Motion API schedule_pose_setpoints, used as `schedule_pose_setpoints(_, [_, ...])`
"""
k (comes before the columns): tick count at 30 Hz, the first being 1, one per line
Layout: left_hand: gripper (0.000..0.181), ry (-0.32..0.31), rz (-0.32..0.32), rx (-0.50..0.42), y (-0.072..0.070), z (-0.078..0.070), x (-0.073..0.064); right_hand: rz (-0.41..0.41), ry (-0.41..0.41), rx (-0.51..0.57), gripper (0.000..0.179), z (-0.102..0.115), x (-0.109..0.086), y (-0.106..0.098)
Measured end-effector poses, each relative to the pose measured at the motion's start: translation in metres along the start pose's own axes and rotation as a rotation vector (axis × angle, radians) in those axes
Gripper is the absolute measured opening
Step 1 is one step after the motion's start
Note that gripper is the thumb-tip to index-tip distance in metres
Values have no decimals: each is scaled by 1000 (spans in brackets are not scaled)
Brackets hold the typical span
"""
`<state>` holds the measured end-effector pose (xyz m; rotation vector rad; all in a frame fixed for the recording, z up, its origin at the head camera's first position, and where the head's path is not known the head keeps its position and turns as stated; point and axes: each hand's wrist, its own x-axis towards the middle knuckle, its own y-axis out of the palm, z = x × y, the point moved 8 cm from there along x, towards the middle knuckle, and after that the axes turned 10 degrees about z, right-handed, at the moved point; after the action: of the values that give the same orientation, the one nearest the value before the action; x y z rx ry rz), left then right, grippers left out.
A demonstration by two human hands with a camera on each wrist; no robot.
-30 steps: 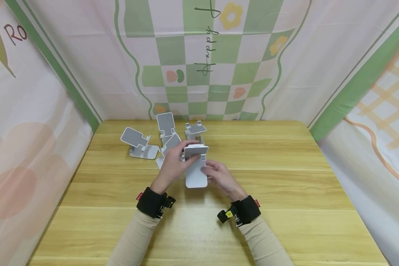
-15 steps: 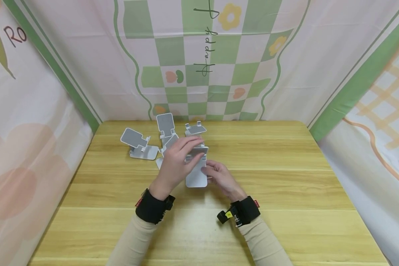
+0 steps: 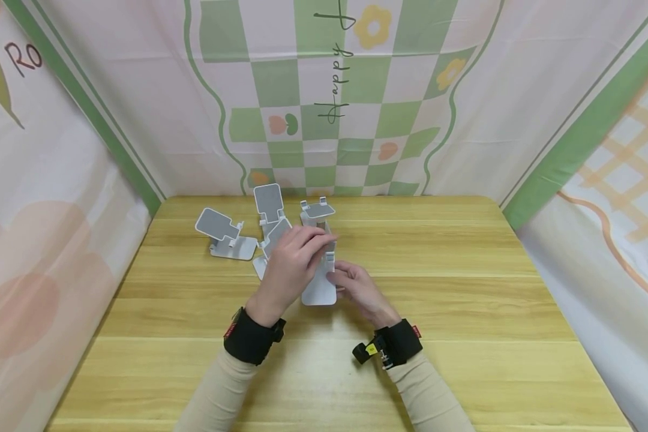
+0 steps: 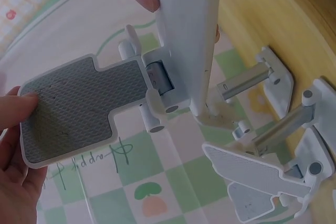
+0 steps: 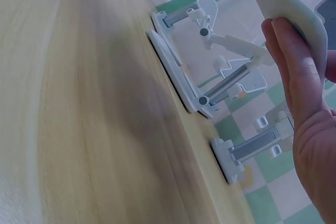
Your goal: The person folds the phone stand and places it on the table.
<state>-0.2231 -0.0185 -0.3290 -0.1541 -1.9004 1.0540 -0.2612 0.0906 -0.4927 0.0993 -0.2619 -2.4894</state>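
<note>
A white phone stand with a grey padded plate is held between both hands. In the left wrist view, the left hand pinches the plate's outer end between thumb and fingers. That plate is unfolded, sticking out from the hinge at the white base. On the base's other side, the right hand grips its edge, thumb on one face and fingers on the other, as the right wrist view shows. From the head view, the left hand hides most of the plate.
Several similar phone stands stand unfolded behind and left of the hands: one at the left, one at the back, one behind the held stand, another partly behind the left hand. Patterned cloth hangs behind the wooden table.
The left hand has shifted from the stand's hinge area to its padded plate and now pinches the plate's end. The plate has turned out of the head view. The right hand keeps its grip.
</note>
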Motion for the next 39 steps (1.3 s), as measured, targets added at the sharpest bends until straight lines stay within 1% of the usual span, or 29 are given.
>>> schedule_pose_setpoints(11, [17,7,7,-5,6,0,-2,23,-36,24,41,-1,0,2])
schedule_pose_setpoints(20, [12,25,-19,32,7,-3,-5,-1,-32,37,41,-3,1,1])
schedule_pose_setpoints(28, [13,28,-21,57,10,-4,-8,20,-31,21,41,-4,1,3])
schedule_pose_setpoints(34, [13,38,-25,68,12,-5,-10,-5,-18,24,41,-6,1,0])
schedule_pose_setpoints(39, [14,58,-36,103,14,-10,-12,-29,-17,30,42,-6,1,-2])
